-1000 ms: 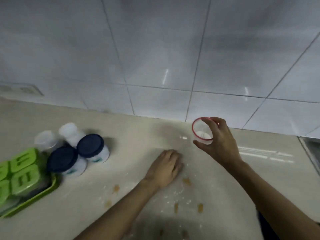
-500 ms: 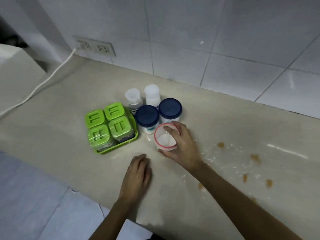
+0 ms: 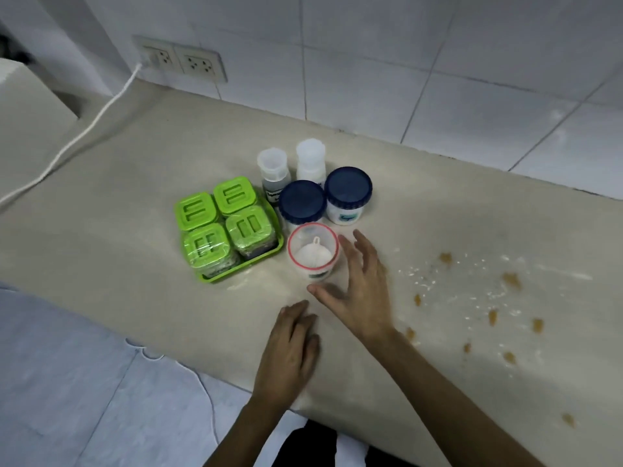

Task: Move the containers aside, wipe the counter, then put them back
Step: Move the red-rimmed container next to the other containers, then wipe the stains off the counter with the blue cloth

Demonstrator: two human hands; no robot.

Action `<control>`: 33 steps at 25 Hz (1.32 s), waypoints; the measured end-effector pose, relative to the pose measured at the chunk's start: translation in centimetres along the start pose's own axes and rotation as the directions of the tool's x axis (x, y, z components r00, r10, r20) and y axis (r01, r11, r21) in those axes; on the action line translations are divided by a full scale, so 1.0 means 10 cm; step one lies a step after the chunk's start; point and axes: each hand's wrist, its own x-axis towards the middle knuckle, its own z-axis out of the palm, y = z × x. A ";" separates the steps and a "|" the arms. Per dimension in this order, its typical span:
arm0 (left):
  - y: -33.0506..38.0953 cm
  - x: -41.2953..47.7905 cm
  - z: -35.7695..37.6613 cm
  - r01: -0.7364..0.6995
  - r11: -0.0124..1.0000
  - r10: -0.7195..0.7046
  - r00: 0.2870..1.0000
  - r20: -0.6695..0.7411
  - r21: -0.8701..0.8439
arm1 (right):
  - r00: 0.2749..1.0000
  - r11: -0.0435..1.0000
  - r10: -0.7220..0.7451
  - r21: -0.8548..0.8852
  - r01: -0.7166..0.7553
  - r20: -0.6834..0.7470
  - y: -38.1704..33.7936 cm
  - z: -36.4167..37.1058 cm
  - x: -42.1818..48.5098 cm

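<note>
I see the red-rimmed jar (image 3: 313,251) standing on the counter (image 3: 135,264) beside the green tray (image 3: 266,257) — my right hand (image 3: 357,291) just off it, fingers spread, empty. Left hand (image 3: 290,352) rests flat, fingers together.

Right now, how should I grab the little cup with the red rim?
Probably grip the red-rimmed cup around its round side wall, just below the rim, coming from the right, where the right hand is already open beside it. The green tray crowds its left and a blue-lidded jar stands just behind. It is open-topped with white powder inside, so keep it upright.
</note>
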 end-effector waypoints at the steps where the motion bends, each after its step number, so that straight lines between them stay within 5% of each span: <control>1: 0.08 -0.02 0.03 -0.035 0.999 0.036 0.999 0.031 -0.022 | 1.000 1.000 0.004 -0.002 -0.004 -0.015 0.13 -0.11 -0.20; 6: 0.53 -0.22 0.32 -0.255 0.965 0.261 0.936 0.234 -0.057 | 0.977 0.971 0.207 -0.111 -0.211 -0.049 0.94 -0.64 -1.64; 11: 1.13 -0.30 0.77 -0.498 0.865 0.482 0.794 0.371 -0.060 | 0.903 0.899 0.409 -0.109 -0.423 -0.133 1.43 -1.15 -2.67; 15: 1.72 -0.29 1.16 -0.575 0.817 0.533 0.729 0.429 -0.039 | 0.854 0.852 0.481 -0.126 -0.508 -0.197 1.99 -1.73 -3.07; 19: 2.28 -0.30 1.47 -0.578 0.816 0.522 0.739 0.426 0.004 | 0.863 0.835 0.435 -0.243 -0.493 -0.256 2.75 -2.20 -3.13; 23: 2.67 -0.33 1.68 -0.580 0.814 0.515 0.745 0.424 0.030 | 0.740 0.675 0.628 -0.304 -0.672 -0.242 3.50 -2.57 -3.03; 33: 2.33 -0.51 1.45 -0.384 0.922 0.336 0.858 0.389 0.051 | 0.749 0.619 0.647 -0.476 -0.625 -0.141 3.44 -2.37 -2.97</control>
